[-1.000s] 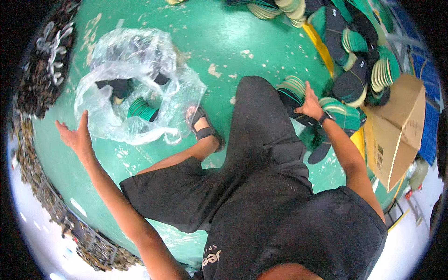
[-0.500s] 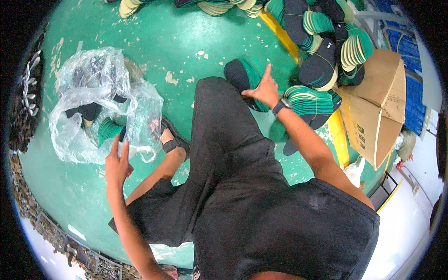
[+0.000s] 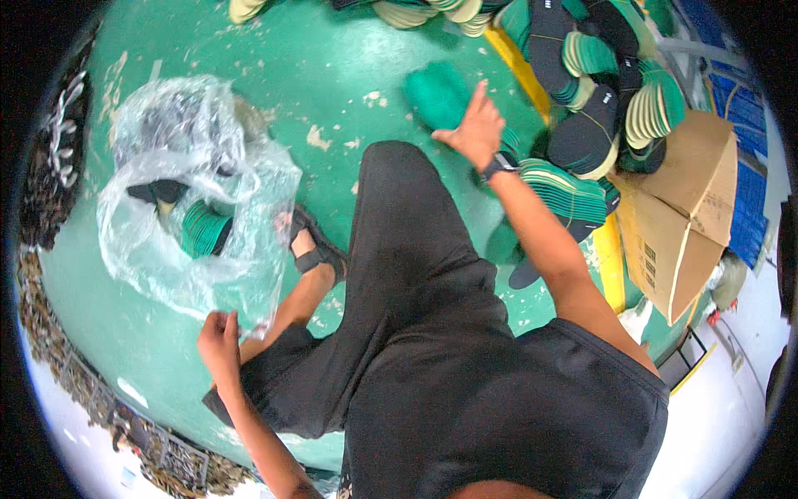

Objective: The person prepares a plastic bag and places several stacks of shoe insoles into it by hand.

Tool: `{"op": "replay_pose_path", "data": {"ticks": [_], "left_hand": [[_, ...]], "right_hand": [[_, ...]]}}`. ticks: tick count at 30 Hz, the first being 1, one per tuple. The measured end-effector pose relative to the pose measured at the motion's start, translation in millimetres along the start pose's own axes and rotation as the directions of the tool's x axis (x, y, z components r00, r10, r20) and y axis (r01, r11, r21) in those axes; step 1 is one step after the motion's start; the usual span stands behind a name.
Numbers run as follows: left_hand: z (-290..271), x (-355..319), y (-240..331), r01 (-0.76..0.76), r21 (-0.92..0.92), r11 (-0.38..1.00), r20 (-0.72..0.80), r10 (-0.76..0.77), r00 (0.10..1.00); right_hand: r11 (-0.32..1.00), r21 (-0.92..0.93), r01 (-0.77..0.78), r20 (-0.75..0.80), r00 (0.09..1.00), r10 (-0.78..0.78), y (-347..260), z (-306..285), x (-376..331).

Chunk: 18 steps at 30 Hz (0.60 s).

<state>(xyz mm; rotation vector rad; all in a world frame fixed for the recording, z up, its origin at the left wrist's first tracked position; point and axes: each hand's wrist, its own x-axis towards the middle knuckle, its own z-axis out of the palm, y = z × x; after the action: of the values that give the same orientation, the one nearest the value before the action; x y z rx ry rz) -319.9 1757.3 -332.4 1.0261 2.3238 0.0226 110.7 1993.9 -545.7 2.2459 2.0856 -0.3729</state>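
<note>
My left hand [image 3: 219,339] is closed in a pinch on the near edge of a clear plastic bag [image 3: 158,270], pulling that edge toward me. Inside the bag lies a bundle of green and black shoe insoles [image 3: 204,229], with more dark pieces behind it, blurred by the film. My right hand [image 3: 477,133], with a watch on its wrist, has thumb and index finger about the near end of an insole stack [image 3: 438,93]. That stack is smeared by motion and turns its green face toward me; part of the grip is hidden.
Banded insole bundles [image 3: 584,137] are piled at the far right, and another green bundle [image 3: 564,190] lies near my right wrist. An open cardboard box [image 3: 665,241] stands right of them. More insoles [image 3: 407,14] line the far edge. My sandalled foot [image 3: 316,249] is beside the bag.
My left hand has come nearer and closed on the bag's edge, stretching it toward me. The insole stack at my right hand has moved away from me and turned from its black face to green.
</note>
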Motion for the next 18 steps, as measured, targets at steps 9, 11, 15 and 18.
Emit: {"op": "replay_pose_path", "data": {"ticks": [9, 11, 15, 18], "left_hand": [[15.6, -37.4, 3.9, -0.079, -0.86, 0.504, -0.296, -0.367, 0.882], [18.8, -39.5, 0.7, -0.107, -0.918, 0.381, -0.29, -0.463, 0.838], [12.5, -29.3, -0.5, -0.177, -0.949, 0.259, -0.296, -0.546, 0.784], [6.1, -40.7, -3.6, -0.26, -0.929, 0.262, -0.366, -0.55, 0.751]], "right_hand": [[0.984, 0.177, 0.022, -0.047, 0.999, -0.014, 7.1, 28.3, 18.8], [0.996, 0.036, 0.076, -0.05, 0.996, -0.074, 0.1, 35.9, 18.6], [0.999, -0.031, 0.025, 0.01, 1.0, -0.025, -4.0, 42.5, 44.9], [0.88, 0.428, 0.205, -0.008, 0.975, -0.223, -40.6, 14.8, 60.4]]}}
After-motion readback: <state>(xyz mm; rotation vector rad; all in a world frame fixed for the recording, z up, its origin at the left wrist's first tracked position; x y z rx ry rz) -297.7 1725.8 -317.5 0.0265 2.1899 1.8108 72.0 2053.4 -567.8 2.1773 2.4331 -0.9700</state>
